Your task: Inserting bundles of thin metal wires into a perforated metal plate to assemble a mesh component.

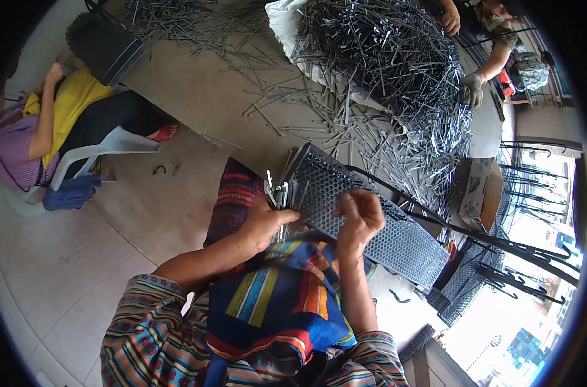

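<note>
My left hand (267, 223) is closed round a bundle of thin grey rods (281, 197), whose ends stick up past the thumb. Just to its right lies a dark grey honeycomb panel (403, 242), full of small holes and slanting down to the right. Over the panel's middle is my right hand (360, 219), its fingers curled in and a little blurred. Whatever the right fingers hold, if anything, does not show. Some rods stand along the panel's left end, beside my left hand. A multicoloured cloth (280, 297) covers my lap.
A big heap of similar rods (384, 51) spills from a white sack (283, 26) over the table (203, 84). A gloved hand (474, 90) of another person touches the heap. A cardboard box (480, 193) and black hooked bars (532, 248) are at right. Someone sits on a white chair (112, 142) at left.
</note>
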